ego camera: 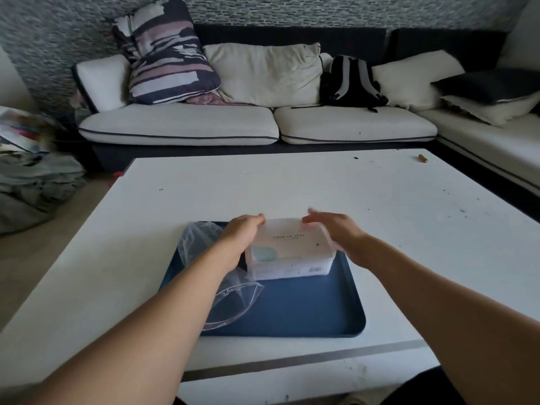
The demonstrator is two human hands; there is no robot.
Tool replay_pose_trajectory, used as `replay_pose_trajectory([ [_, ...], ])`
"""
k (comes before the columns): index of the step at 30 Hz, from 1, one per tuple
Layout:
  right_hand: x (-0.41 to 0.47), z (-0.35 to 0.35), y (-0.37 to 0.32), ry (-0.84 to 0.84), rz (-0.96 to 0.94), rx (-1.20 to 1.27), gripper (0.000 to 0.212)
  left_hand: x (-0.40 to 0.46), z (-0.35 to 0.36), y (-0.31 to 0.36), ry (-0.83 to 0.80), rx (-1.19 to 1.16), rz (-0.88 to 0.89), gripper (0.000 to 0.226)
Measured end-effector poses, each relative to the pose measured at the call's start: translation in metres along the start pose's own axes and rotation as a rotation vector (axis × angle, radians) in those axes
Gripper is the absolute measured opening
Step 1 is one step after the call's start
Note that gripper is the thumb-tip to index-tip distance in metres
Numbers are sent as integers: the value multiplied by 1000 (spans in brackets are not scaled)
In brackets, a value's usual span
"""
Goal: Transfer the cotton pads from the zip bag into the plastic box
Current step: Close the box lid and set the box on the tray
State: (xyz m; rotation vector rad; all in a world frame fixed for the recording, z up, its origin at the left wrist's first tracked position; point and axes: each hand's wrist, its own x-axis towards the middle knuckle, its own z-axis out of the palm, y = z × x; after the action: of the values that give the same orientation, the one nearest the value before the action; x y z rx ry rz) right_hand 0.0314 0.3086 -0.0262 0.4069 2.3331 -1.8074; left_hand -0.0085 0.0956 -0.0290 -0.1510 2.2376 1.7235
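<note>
White sofa (pixel 263 124) against grey mosaic wall (pixel 321 10), dim daylight.

Bare blue tray (pixel 306 314) lies open in front of the zip bag (pixel 289 249); the clear plastic box (pixel 230 305) crowds its left side.

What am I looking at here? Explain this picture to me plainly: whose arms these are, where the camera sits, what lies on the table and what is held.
There is no machine. A person wears one camera on the head, looking forward and down, so the two bare arms are their own. On the white table lies a dark blue tray. On the tray stands a pack of cotton pads in its zip bag. The left hand touches its left side; the right hand is blurred at its right edge, so its grip is unclear. A clear plastic piece, probably the box or its lid, lies near the left forearm. A sofa with a backpack stands behind.
</note>
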Motion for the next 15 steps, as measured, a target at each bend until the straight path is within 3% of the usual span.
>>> replay_pose_trajectory([
  [1, -1, -1, 0, 63, -88, -230, 33, -2, 0, 0, 0, 227, 117, 34],
  [3, -4, 1, 2, 97, -275, -640, 47, -9, 4, -2, -63, 616, 275, 52],
  [6, -10, 14, 7, -12, -396, -898, 57, -24, 13, -17, -153, 945, 274, 61],
  [9, -11, 34, 19, -60, -388, -1110, 57, -29, 16, -29, -168, 953, 255, 59],
  [15, -9, 44, 32, 115, -435, -1247, 55, -37, 16, -27, -179, 984, 319, 59],
])
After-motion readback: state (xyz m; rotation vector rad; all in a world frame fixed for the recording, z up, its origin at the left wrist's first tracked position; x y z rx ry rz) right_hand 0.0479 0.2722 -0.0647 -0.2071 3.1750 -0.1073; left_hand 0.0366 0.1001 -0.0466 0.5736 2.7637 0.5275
